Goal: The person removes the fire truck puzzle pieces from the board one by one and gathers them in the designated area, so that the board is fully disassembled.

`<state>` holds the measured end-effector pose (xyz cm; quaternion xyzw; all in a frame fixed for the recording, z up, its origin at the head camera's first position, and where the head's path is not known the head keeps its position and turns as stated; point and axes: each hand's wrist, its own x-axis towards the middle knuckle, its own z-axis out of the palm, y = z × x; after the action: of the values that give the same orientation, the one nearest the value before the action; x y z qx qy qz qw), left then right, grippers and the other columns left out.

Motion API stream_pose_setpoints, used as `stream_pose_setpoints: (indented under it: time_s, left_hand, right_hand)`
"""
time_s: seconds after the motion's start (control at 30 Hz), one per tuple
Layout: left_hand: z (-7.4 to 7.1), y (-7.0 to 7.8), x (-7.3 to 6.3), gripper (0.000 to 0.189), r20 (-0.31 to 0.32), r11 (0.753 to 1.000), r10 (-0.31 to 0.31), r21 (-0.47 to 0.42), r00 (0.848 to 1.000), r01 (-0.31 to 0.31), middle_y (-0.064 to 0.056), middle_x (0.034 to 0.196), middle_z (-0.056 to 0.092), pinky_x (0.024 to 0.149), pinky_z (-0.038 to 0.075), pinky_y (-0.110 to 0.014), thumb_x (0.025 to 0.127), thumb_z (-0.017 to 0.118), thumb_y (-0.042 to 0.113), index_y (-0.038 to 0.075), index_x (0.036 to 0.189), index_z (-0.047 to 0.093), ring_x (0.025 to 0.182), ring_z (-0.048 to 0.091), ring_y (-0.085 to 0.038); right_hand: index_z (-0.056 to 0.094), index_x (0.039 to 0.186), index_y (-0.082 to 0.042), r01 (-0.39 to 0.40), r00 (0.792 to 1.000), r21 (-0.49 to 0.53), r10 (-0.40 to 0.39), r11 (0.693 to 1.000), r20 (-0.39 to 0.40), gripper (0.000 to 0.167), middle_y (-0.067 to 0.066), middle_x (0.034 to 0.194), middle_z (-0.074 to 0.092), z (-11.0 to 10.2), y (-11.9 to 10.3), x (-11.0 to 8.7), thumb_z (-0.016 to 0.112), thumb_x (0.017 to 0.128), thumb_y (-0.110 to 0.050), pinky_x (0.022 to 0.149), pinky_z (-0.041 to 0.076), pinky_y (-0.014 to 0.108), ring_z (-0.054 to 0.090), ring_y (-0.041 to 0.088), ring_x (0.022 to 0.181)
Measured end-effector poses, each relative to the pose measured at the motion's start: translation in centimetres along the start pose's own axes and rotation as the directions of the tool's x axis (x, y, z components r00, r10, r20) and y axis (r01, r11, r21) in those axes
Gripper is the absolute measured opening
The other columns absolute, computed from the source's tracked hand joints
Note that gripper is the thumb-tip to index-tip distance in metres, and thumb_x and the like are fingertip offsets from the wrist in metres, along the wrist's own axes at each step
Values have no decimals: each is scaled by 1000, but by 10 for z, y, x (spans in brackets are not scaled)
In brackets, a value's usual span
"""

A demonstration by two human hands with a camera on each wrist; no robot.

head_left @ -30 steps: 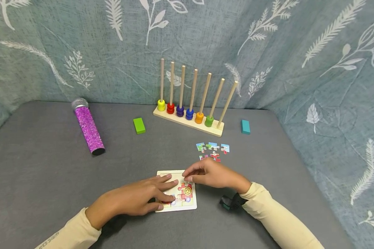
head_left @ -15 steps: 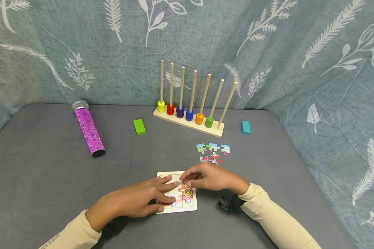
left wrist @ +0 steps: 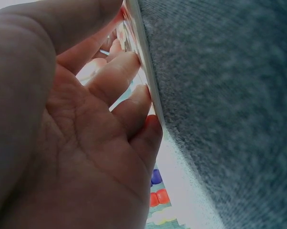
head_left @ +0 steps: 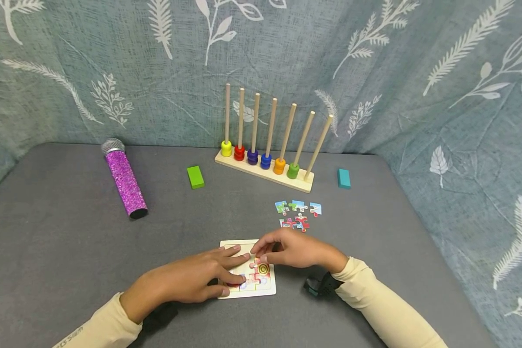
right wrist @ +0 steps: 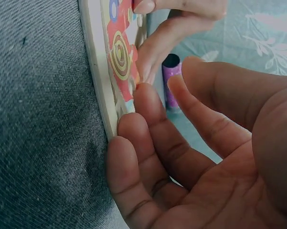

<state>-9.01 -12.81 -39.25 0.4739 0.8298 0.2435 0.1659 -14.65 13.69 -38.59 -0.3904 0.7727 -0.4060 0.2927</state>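
While my left hand (head_left: 191, 275) lies across the left part of the puzzle tray (head_left: 261, 292), fingers spread and gripping nothing, my right hand (head_left: 287, 247) is at the tray's upper right corner, fingers loosely bent, thumb apart from them; I see no loose piece in it, though the space under the fingers is partly hidden. The tray lies flat on the grey table (head_left: 169, 208), lower centre of the head view, its spiral piece (head_left: 263, 269) uncovered near the right rim. Five loose pieces (head_left: 299, 207) lie right of centre, above my right hand. Handling estimate: tray thin, stiff and light, likely to skid on the cloth-like surface unless pinned; best hold, flat fingertips on the border or a pinch at the rim. Pieces likely very light, stiff, somewhat slick on the printed face, with knobs as the weak points; better taken by the straight edges or broad body than by a knob. Compared with the head frame one second earlier, my right hand sits slightly lower, its thumb closer to the spiral, and the lower loose pieces show more fully; my left hand holds practically the same place.
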Motion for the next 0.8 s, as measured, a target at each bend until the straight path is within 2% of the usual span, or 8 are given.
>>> stream_pose_setpoints:
  time_s: [0.27,0.43,0.63,0.8]
  left_hand:
    - [0,0,0,36,20,1000,-18,-25,1000,19,-7,150,41,109,30,-52,93,65,18,18,129,65,141,29,-33]
    - [1,0,0,36,20,999,-14,-30,1000,15,-7,150,40,109,29,-52,93,65,17,17,130,65,141,29,-33]
    - [0,-1,-2,37,9,1000,5,-27,1000,-5,-9,150,40,109,30,-52,93,65,17,16,130,65,141,29,-35]
    - [0,-1,-2,37,3,1000,13,-23,1000,-13,-10,150,40,109,30,-52,93,65,17,16,129,65,141,29,-35]
  right_hand:
    - [68,114,-2,-19,1000,9,19,1000,15,25,3,97,65,0,-2,-1,63,90,4,70,51,25,59,8,82]
    - [68,110,0,-28,999,32,27,999,25,22,0,90,65,2,-3,0,64,89,5,68,50,23,58,6,77]
    - [72,101,-5,-14,996,-27,16,1000,84,19,-9,81,64,3,-4,1,65,86,4,66,51,21,57,1,73]
    - [72,99,-5,-25,996,-67,30,997,80,19,-9,81,65,2,-7,2,65,85,5,67,52,21,59,0,74]
